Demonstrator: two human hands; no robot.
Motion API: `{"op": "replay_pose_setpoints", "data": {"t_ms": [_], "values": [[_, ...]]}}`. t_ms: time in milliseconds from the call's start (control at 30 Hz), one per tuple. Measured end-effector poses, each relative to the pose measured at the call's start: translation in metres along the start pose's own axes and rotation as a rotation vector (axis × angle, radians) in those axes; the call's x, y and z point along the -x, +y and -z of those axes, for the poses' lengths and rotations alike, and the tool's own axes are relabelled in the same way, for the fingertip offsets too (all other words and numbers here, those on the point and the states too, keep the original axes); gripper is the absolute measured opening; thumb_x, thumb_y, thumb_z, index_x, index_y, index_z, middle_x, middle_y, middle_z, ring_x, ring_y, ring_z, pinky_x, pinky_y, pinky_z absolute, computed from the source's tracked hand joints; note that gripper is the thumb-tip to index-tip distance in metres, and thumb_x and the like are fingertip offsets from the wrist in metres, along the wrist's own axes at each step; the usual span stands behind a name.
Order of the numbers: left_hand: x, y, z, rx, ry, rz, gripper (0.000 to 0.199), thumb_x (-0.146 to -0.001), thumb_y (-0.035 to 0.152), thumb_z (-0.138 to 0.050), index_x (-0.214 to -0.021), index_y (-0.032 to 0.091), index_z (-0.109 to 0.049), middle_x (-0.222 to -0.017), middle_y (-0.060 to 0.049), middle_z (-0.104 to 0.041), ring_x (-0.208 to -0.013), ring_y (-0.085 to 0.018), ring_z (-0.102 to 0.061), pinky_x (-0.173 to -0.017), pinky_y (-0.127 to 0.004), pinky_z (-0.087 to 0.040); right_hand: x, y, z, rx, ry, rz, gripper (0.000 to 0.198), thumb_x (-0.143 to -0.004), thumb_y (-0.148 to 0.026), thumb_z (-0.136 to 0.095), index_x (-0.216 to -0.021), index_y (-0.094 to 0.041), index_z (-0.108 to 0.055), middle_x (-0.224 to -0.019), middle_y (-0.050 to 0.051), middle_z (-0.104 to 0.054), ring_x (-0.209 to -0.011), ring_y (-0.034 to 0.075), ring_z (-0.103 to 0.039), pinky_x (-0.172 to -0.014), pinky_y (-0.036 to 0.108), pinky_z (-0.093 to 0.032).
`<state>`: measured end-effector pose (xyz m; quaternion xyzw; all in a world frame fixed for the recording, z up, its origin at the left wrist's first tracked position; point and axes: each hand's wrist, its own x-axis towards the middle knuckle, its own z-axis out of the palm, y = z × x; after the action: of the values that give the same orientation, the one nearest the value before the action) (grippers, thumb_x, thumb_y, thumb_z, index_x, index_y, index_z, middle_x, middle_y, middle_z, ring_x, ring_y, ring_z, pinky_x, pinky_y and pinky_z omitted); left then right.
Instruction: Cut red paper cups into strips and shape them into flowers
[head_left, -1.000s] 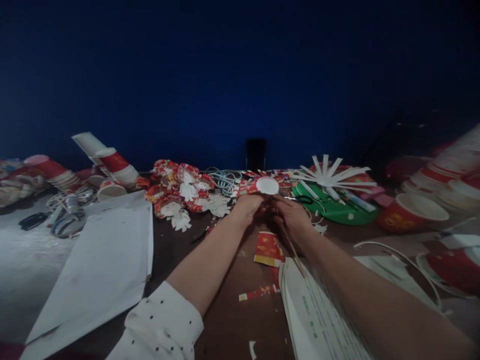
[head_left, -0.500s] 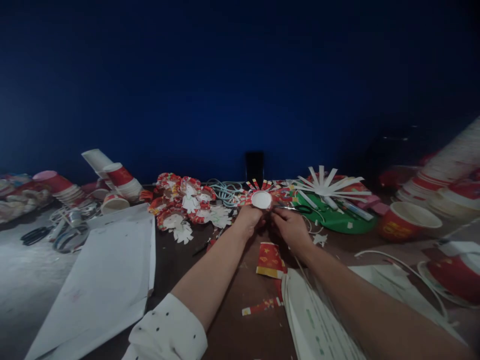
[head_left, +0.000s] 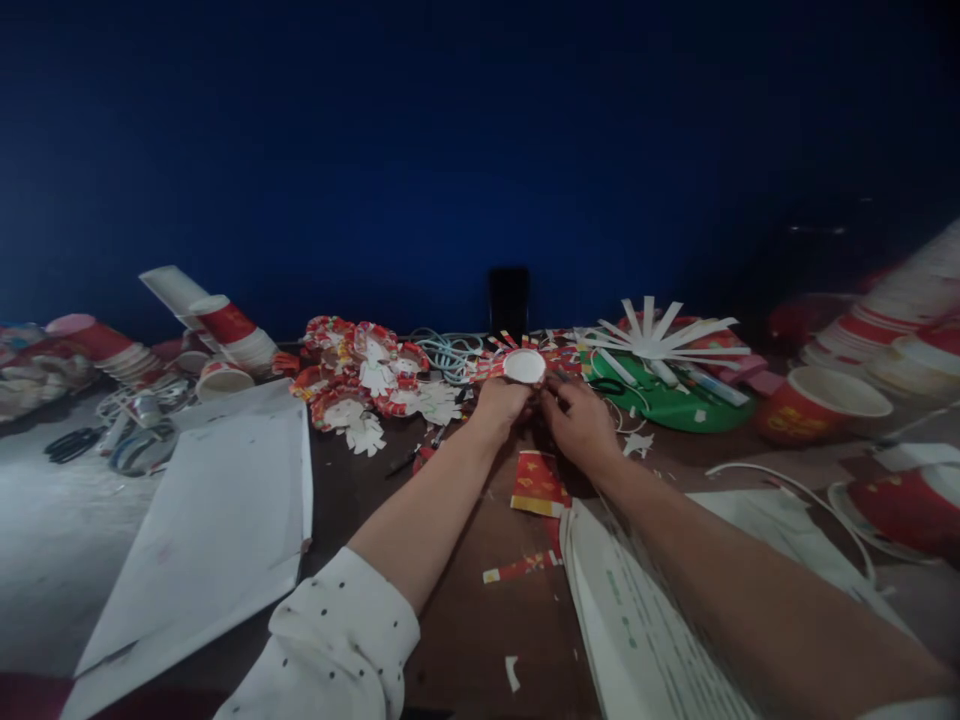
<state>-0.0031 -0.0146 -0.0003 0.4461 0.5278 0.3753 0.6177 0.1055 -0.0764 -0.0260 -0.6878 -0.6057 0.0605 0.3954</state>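
A red paper cup has its wall cut into strips that fan out around its white round base, which faces me. My left hand is closed on the cup's left and lower side. My right hand is at the cup's right lower edge, fingers bent and pinched against the strips there; the fingertips are partly hidden. Just right of that hand, dark scissors lie by a green disc. A cut red piece of cup wall lies below my hands.
Several red cut-paper figures are heaped at left, beside a white board. A white fanned-out cup rests on the green disc. Red cups stand at right, stacked cups at left. Printed sheets lie under my right forearm.
The view has tilted down a little, so things sit higher in it. My right hand's fingers have bent more at the cup's edge. My left hand keeps its hold.
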Motion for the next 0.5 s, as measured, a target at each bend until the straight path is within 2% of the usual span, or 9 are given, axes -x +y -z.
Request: {"op": "replay_pose_setpoints", "data": {"t_ms": [167, 333, 433, 500], "values": [[0.005, 0.002, -0.001, -0.034, -0.007, -0.006, 0.011, -0.069, 0.007, -0.069, -0.072, 0.016, -0.064, -0.057, 0.003, -0.057, -0.049, -0.008, -0.049, -0.049, -0.020, -0.039, -0.006, 0.006, -0.004, -0.067, 0.078, -0.040, 0.036, -0.089, -0.039, -0.052, -0.105, -0.017, -0.076, -0.101, 0.013, -0.072, -0.091, 0.025, -0.064, -0.080, 0.035, -0.047], [0.010, 0.002, -0.005, -0.033, -0.013, 0.005, 0.009, -0.071, 0.012, -0.071, -0.071, 0.016, -0.063, -0.059, 0.002, -0.057, -0.053, -0.009, -0.051, -0.052, -0.021, -0.041, -0.013, 0.007, -0.001, -0.267, 0.074, -0.204, 0.034, -0.084, -0.045, -0.058, -0.082, -0.017, -0.076, -0.071, 0.005, -0.071, -0.069, 0.020, -0.061, -0.065, 0.030, -0.045], [0.012, 0.001, -0.008, -0.031, -0.004, 0.012, 0.013, -0.073, 0.016, -0.073, -0.066, 0.017, -0.062, -0.059, 0.002, -0.057, -0.053, -0.009, -0.050, -0.052, -0.022, -0.041, -0.014, 0.005, 0.001, -0.369, 0.116, -0.302, 0.037, -0.078, -0.052, -0.064, -0.072, -0.016, -0.073, -0.066, 0.005, -0.069, -0.068, 0.020, -0.061, -0.064, 0.030, -0.044], [0.013, 0.002, -0.009, -0.045, 0.013, -0.006, 0.018, -0.074, 0.016, -0.072, -0.061, 0.017, -0.059, -0.056, 0.002, -0.055, -0.051, -0.009, -0.049, -0.052, -0.022, -0.041, -0.013, 0.002, 0.001, -0.506, 0.127, -0.377, 0.036, -0.075, -0.052, -0.068, -0.073, -0.016, -0.072, -0.069, 0.005, -0.070, -0.070, 0.020, -0.062, -0.065, 0.030, -0.046]]}}
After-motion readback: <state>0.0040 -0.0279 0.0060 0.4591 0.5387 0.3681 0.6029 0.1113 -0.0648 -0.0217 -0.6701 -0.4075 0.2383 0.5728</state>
